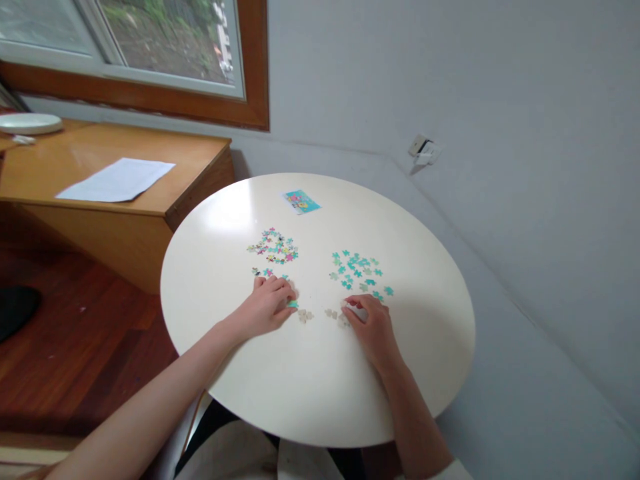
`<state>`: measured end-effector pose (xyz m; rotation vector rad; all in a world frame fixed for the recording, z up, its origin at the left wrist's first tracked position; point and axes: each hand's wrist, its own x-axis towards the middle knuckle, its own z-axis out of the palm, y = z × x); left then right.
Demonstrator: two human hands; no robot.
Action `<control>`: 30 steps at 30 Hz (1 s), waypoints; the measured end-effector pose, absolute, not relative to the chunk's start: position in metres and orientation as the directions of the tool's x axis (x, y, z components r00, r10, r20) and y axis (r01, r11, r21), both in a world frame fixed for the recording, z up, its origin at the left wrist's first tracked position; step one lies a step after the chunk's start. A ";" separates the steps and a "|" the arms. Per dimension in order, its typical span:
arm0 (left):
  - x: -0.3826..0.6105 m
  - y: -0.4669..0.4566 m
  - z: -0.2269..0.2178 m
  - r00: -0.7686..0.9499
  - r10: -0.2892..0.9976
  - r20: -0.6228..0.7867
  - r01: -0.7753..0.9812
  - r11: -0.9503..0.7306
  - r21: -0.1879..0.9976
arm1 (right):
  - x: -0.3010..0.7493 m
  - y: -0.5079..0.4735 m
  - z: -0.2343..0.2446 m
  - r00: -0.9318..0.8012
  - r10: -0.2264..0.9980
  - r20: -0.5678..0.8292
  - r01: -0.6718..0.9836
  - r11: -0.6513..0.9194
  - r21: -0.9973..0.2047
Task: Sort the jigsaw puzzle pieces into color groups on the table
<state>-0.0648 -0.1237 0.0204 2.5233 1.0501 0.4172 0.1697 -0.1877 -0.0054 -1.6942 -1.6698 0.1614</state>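
My left hand [267, 305] is closed at the near left of the puzzle pieces, thumb and curled fingers around a teal puzzle piece [293, 304]. Right of it, my right hand [369, 321] pinches a pale puzzle piece [344, 305] between thumb and fingertips. Grey-backed pieces [305, 316] lie face down between the hands, a few more [331, 313] by my right fingertips. Beyond my left hand spreads a multicoloured group of pieces [289, 256]; past my right hand lies a mostly teal group [357, 262]. Fingers partly hide what each hand touches.
The pieces lie on a round white table [310, 393]. A small teal picture card [301, 201] rests near its far edge. A wooden desk [200, 160] with a paper sheet [120, 180] stands to the left. The wall [525, 167] carries a socket with a plug [424, 150].
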 end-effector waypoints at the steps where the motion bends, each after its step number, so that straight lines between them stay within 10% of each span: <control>1: -0.065 -0.124 0.020 0.679 0.724 0.126 0.612 -0.652 0.447 | 0.170 -0.188 -0.005 0.150 0.901 0.408 0.808 0.127 -0.576; 30: -0.065 -0.122 0.020 0.658 0.745 0.112 0.629 -0.625 0.462 | 0.169 -0.190 -0.009 0.239 0.881 0.409 0.880 -0.018 -0.475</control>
